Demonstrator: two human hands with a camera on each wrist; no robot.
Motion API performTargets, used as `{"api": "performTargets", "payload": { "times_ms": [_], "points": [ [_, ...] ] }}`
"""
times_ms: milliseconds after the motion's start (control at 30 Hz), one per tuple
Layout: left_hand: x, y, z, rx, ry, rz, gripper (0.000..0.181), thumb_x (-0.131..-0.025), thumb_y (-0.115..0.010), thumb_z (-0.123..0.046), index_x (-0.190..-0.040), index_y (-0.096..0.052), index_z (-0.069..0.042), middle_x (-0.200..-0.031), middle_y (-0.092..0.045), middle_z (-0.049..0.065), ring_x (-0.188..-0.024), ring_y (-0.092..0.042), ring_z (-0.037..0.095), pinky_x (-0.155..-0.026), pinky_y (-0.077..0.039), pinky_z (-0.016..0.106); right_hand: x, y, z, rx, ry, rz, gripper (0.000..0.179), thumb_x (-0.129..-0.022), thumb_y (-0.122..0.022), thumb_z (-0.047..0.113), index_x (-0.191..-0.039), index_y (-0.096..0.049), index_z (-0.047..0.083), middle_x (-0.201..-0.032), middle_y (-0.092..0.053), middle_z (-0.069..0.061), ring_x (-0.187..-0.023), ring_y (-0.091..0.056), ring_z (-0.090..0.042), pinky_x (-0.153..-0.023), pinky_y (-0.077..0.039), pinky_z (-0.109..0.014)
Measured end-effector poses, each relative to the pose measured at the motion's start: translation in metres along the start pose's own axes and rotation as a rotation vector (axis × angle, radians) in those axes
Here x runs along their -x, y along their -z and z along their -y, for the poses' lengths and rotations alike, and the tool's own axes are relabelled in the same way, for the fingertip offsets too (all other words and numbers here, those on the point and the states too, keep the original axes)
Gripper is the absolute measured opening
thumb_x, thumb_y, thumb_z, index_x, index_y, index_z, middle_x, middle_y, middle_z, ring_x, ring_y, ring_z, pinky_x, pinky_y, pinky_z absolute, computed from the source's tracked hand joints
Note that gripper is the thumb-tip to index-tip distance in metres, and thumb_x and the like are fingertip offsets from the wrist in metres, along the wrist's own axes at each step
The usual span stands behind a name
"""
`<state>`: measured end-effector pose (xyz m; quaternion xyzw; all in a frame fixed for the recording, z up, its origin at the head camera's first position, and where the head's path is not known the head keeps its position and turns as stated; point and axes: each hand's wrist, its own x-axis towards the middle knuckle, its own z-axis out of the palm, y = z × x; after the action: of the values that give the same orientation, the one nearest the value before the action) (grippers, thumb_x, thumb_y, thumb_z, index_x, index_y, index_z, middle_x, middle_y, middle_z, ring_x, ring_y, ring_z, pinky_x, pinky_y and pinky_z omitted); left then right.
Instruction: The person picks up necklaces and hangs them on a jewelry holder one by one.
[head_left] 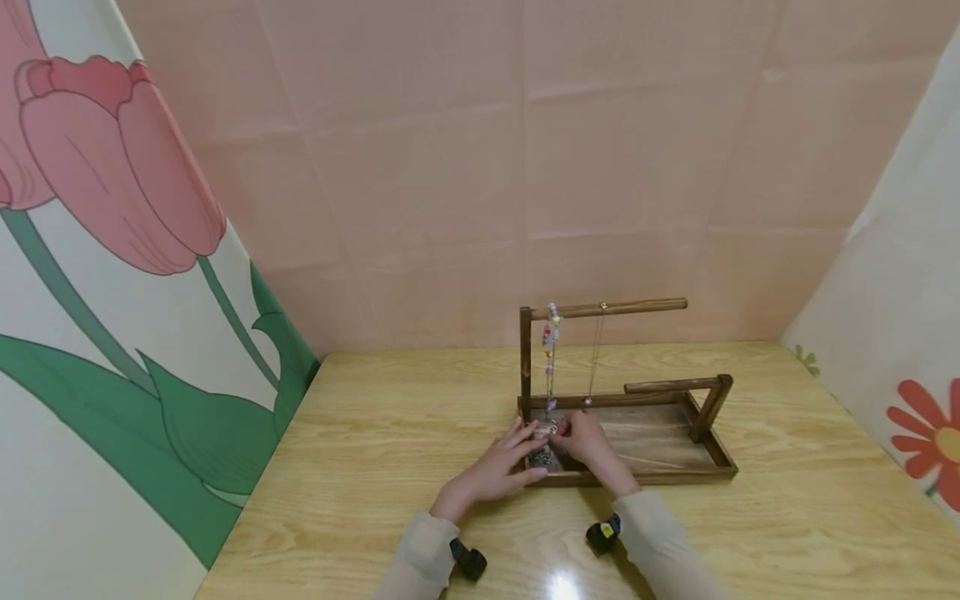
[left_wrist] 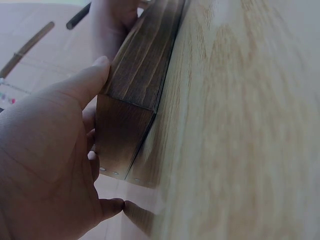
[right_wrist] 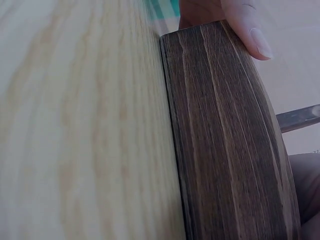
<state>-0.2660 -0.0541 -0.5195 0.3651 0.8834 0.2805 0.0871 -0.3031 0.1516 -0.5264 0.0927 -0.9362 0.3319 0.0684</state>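
Observation:
A dark wooden jewelry stand (head_left: 637, 478) with a shallow tray base stands on the table. My left hand (head_left: 498, 467) is spread over its left end, thumb at the front rim and the other fingers reaching over the left side. My right hand (head_left: 588, 440) reaches over the front wall, thumb and index finger bent together on a small whitish and red piece of jewelry (head_left: 553, 427), largely covered by the fingers. Below it, small silvery jewelry (head_left: 542, 457) lies in the tray's left part. In the left wrist view, my left thumb (left_wrist: 92, 80) touches the tray's top edge.
From the tall post's upper bar (head_left: 645, 305) hang a colorful beaded necklace (head_left: 549, 350) and a thin chain with a pendant (head_left: 596, 354). A lower bar (head_left: 671, 385) rises at the tray's right end. Behind the wood-grain table (head_left: 390, 417) is a pink backdrop (head_left: 420, 192).

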Motion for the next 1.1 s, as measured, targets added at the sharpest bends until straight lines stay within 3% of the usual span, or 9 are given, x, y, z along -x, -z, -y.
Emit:
{"api": "performTargets", "payload": {
  "times_ms": [433,733,900,1100],
  "points": [
    [-0.003,-0.001,0.002,-0.023,-0.006,-0.009,0.061,-0.095,-0.035,-0.054,-0.147,-0.029,-0.022,-0.157,-0.008,0.000,-0.143,0.003,0.027,-0.108,-0.015,0.062,0.000,0.008,-0.003,-0.031,0.015,0.009,0.020,-0.075,-0.076,0.011,-0.059,-0.064,0.004,-0.061,-0.062,-0.002,-0.052,-0.046,-0.010,-0.049,-0.040,-0.025],
    [-0.002,-0.001,0.002,-0.016,0.002,-0.004,0.061,-0.095,-0.036,-0.054,-0.147,-0.029,-0.022,-0.157,-0.007,-0.001,-0.143,0.005,0.024,-0.108,-0.014,0.062,0.003,0.011,-0.003,-0.036,0.029,0.073,0.019,-0.082,-0.066,0.006,-0.063,-0.066,0.002,-0.063,-0.061,-0.003,-0.053,-0.046,-0.011,-0.050,-0.040,-0.025],
    [-0.001,-0.001,0.001,-0.012,0.005,-0.002,0.060,-0.095,-0.036,-0.053,-0.147,-0.029,-0.022,-0.157,-0.007,-0.001,-0.144,0.005,0.023,-0.108,-0.014,0.063,0.004,0.012,-0.009,-0.091,0.065,0.118,0.017,-0.089,-0.057,0.006,-0.078,-0.066,-0.002,-0.069,-0.060,-0.006,-0.057,-0.046,-0.012,-0.052,-0.039,-0.025],
    [0.000,-0.001,0.001,-0.011,0.005,0.002,0.060,-0.095,-0.039,-0.051,-0.147,-0.029,-0.022,-0.157,-0.008,0.000,-0.144,0.004,0.025,-0.108,-0.015,0.063,0.003,0.015,-0.017,-0.254,0.067,0.198,0.024,-0.097,-0.049,0.013,-0.091,-0.061,-0.005,-0.079,-0.060,-0.011,-0.068,-0.051,-0.016,-0.058,-0.044,-0.027]
  ]
}}
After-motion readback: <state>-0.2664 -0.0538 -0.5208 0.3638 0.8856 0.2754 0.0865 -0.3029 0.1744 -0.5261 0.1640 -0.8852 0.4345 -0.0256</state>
